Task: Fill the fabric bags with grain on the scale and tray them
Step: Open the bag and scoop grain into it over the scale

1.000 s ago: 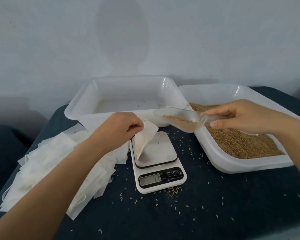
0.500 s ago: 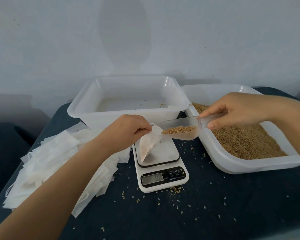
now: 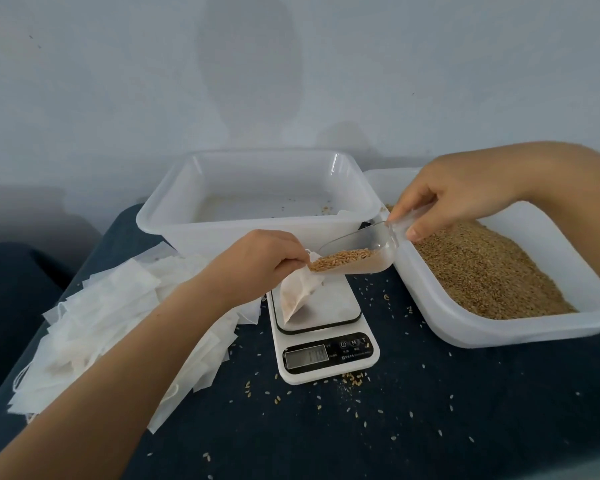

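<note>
Over white digital scale [image 3: 321,327]: left hand [image 3: 260,261] pinching limp white fabric bag [image 3: 298,292] open at its mouth. Right hand [image 3: 444,199] gripping clear plastic scoop [image 3: 357,254], tipping grain [image 3: 340,259]. Soft, light; hold by rim.

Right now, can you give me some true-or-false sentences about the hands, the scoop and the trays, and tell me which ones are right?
1. The left hand pinches the top of a fabric bag that rests on the scale. True.
2. The scoop in the right hand is empty. False: it holds grain, and its mouth is at the bag's opening.
3. The tray on the right holds a bed of grain. True.
4. The tray at the back is full of filled bags. False: only a few stray grains show on its floor.
5. The pile of empty bags lies to the right of the scale. False: it lies to the left, under the left arm.
</note>
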Demonstrator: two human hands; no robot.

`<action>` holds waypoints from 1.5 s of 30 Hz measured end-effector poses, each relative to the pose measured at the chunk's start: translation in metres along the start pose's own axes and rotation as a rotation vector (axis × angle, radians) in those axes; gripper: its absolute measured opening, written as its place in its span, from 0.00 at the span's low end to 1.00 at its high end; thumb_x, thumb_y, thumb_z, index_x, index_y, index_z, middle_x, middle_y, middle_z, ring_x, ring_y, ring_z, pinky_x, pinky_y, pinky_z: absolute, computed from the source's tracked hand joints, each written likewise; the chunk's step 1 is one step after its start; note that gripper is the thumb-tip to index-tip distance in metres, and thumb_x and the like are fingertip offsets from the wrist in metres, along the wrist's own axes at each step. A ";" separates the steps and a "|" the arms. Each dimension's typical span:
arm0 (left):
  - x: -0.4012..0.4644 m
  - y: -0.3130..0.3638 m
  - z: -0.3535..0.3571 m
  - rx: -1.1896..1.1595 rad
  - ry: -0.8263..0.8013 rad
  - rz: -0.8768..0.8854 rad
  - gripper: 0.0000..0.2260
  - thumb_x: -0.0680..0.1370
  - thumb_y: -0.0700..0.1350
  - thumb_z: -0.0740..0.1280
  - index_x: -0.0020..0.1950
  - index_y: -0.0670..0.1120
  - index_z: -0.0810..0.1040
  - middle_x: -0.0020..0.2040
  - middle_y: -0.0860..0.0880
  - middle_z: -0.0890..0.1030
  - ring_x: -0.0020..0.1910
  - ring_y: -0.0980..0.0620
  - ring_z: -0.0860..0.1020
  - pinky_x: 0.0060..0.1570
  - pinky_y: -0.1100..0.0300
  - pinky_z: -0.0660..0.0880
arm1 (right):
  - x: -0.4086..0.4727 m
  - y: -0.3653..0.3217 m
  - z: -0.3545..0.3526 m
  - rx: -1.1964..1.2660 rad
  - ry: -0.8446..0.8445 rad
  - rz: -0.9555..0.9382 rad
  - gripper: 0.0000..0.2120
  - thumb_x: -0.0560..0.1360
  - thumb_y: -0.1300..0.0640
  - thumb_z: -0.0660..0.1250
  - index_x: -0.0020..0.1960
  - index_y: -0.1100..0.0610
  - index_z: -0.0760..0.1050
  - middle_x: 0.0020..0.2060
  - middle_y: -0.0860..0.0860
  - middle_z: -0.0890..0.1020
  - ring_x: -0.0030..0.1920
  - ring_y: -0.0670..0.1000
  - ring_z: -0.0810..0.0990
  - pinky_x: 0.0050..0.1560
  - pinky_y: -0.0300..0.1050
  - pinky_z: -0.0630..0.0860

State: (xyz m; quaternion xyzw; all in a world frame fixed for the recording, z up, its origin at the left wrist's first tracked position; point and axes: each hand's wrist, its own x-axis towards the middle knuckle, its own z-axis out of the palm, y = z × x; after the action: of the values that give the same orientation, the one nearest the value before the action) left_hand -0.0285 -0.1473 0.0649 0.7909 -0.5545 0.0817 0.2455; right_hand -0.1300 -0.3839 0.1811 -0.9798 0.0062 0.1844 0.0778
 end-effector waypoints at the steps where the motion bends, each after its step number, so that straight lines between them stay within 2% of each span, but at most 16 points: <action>1: 0.000 0.000 0.000 -0.004 0.004 -0.001 0.06 0.76 0.38 0.67 0.49 0.41 0.83 0.46 0.47 0.83 0.44 0.50 0.80 0.48 0.63 0.72 | 0.000 0.000 -0.001 0.001 -0.003 -0.001 0.12 0.72 0.46 0.70 0.56 0.39 0.79 0.50 0.42 0.84 0.51 0.50 0.83 0.61 0.50 0.75; 4: 0.000 0.001 0.000 -0.004 0.008 -0.001 0.06 0.76 0.39 0.67 0.49 0.41 0.83 0.45 0.47 0.83 0.44 0.50 0.80 0.48 0.62 0.72 | 0.000 0.000 -0.003 -0.005 0.000 -0.005 0.11 0.72 0.45 0.70 0.54 0.38 0.80 0.46 0.43 0.84 0.45 0.47 0.83 0.50 0.41 0.76; 6: 0.000 0.001 0.000 0.001 0.009 0.003 0.06 0.76 0.38 0.67 0.49 0.41 0.83 0.45 0.46 0.83 0.44 0.50 0.80 0.47 0.62 0.71 | 0.000 0.001 -0.004 -0.012 0.010 -0.004 0.10 0.72 0.45 0.70 0.53 0.37 0.80 0.42 0.41 0.83 0.40 0.45 0.82 0.42 0.37 0.74; 10: 0.000 0.001 -0.001 0.004 0.011 -0.001 0.06 0.76 0.38 0.67 0.49 0.41 0.83 0.46 0.47 0.83 0.45 0.50 0.79 0.47 0.65 0.71 | 0.002 0.003 -0.005 -0.010 0.018 -0.006 0.11 0.72 0.46 0.70 0.54 0.38 0.80 0.42 0.41 0.83 0.43 0.49 0.83 0.43 0.38 0.74; 15: 0.000 0.001 -0.001 0.004 0.003 -0.012 0.07 0.77 0.39 0.66 0.50 0.41 0.83 0.46 0.47 0.83 0.45 0.51 0.79 0.48 0.63 0.71 | 0.003 0.004 -0.005 -0.030 0.022 -0.009 0.10 0.72 0.46 0.70 0.52 0.37 0.80 0.36 0.40 0.82 0.36 0.46 0.81 0.37 0.34 0.70; 20: 0.001 0.001 0.001 0.010 0.001 -0.018 0.07 0.77 0.39 0.66 0.50 0.41 0.83 0.46 0.47 0.83 0.45 0.51 0.79 0.47 0.66 0.70 | 0.002 0.004 -0.005 -0.033 0.030 -0.015 0.11 0.72 0.46 0.70 0.53 0.38 0.80 0.40 0.42 0.83 0.41 0.49 0.82 0.43 0.37 0.74; 23: 0.002 -0.001 0.002 0.013 -0.010 -0.023 0.07 0.77 0.40 0.66 0.50 0.42 0.83 0.47 0.48 0.83 0.45 0.52 0.79 0.47 0.66 0.70 | 0.002 0.005 -0.004 -0.028 0.026 -0.014 0.10 0.71 0.45 0.70 0.53 0.37 0.80 0.39 0.41 0.83 0.38 0.47 0.82 0.39 0.36 0.71; 25: 0.002 -0.001 0.002 0.009 -0.014 -0.025 0.07 0.77 0.40 0.66 0.50 0.43 0.83 0.46 0.48 0.83 0.43 0.53 0.78 0.46 0.67 0.70 | 0.003 0.009 -0.003 -0.017 0.027 -0.017 0.10 0.71 0.44 0.70 0.53 0.36 0.80 0.39 0.40 0.83 0.39 0.46 0.82 0.40 0.36 0.71; 28: 0.000 -0.003 0.003 0.004 0.008 -0.049 0.07 0.77 0.40 0.66 0.52 0.44 0.82 0.46 0.51 0.82 0.41 0.58 0.75 0.43 0.72 0.69 | 0.002 0.019 0.002 0.055 0.031 -0.029 0.14 0.70 0.44 0.69 0.56 0.38 0.79 0.45 0.42 0.84 0.45 0.48 0.82 0.49 0.41 0.76; 30: -0.002 -0.004 0.004 -0.010 0.022 -0.094 0.07 0.77 0.41 0.66 0.53 0.46 0.80 0.45 0.52 0.81 0.41 0.57 0.76 0.44 0.68 0.71 | 0.001 0.027 0.010 0.124 0.041 -0.048 0.16 0.71 0.46 0.70 0.58 0.40 0.79 0.47 0.40 0.84 0.47 0.49 0.83 0.54 0.43 0.77; 32: -0.004 -0.006 0.005 -0.045 0.023 -0.150 0.08 0.77 0.42 0.65 0.55 0.47 0.78 0.45 0.54 0.81 0.42 0.57 0.77 0.45 0.64 0.73 | 0.000 0.037 0.019 0.207 0.054 -0.059 0.16 0.72 0.49 0.71 0.59 0.41 0.79 0.46 0.40 0.84 0.47 0.49 0.83 0.53 0.42 0.79; 35: -0.005 -0.008 0.006 -0.082 0.038 -0.208 0.12 0.76 0.42 0.65 0.60 0.49 0.74 0.45 0.56 0.80 0.43 0.59 0.77 0.46 0.69 0.73 | -0.003 0.049 0.034 0.302 0.069 -0.057 0.15 0.72 0.49 0.71 0.57 0.37 0.79 0.47 0.41 0.84 0.46 0.49 0.83 0.44 0.33 0.78; 38: -0.006 -0.010 0.007 -0.133 0.061 -0.238 0.14 0.76 0.41 0.66 0.61 0.49 0.72 0.44 0.57 0.79 0.41 0.62 0.77 0.44 0.74 0.71 | -0.004 0.058 0.046 0.383 0.089 -0.057 0.15 0.72 0.50 0.71 0.55 0.34 0.78 0.52 0.43 0.84 0.51 0.49 0.83 0.50 0.40 0.80; 40: -0.007 -0.012 0.007 -0.134 0.067 -0.240 0.13 0.76 0.41 0.66 0.60 0.48 0.73 0.44 0.57 0.79 0.41 0.65 0.76 0.43 0.76 0.70 | -0.006 0.061 0.051 0.417 0.098 -0.066 0.15 0.70 0.47 0.71 0.55 0.34 0.79 0.50 0.49 0.84 0.46 0.49 0.83 0.50 0.42 0.80; 42: -0.008 -0.012 0.008 -0.128 0.062 -0.235 0.13 0.76 0.41 0.66 0.60 0.48 0.73 0.44 0.56 0.79 0.41 0.66 0.76 0.43 0.77 0.69 | -0.008 0.062 0.055 0.467 0.111 -0.079 0.16 0.67 0.43 0.70 0.55 0.34 0.79 0.44 0.52 0.84 0.35 0.46 0.79 0.40 0.37 0.77; 45: -0.008 -0.012 0.010 -0.120 0.051 -0.228 0.13 0.76 0.41 0.66 0.61 0.47 0.73 0.45 0.55 0.79 0.42 0.66 0.75 0.43 0.79 0.67 | -0.009 0.065 0.058 0.516 0.136 -0.085 0.15 0.68 0.47 0.71 0.52 0.33 0.80 0.41 0.48 0.84 0.31 0.43 0.76 0.36 0.33 0.74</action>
State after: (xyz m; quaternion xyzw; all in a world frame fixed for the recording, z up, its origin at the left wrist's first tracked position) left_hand -0.0218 -0.1423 0.0490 0.8304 -0.4583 0.0401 0.3143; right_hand -0.1621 -0.4389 0.1209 -0.9371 0.0169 0.1069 0.3320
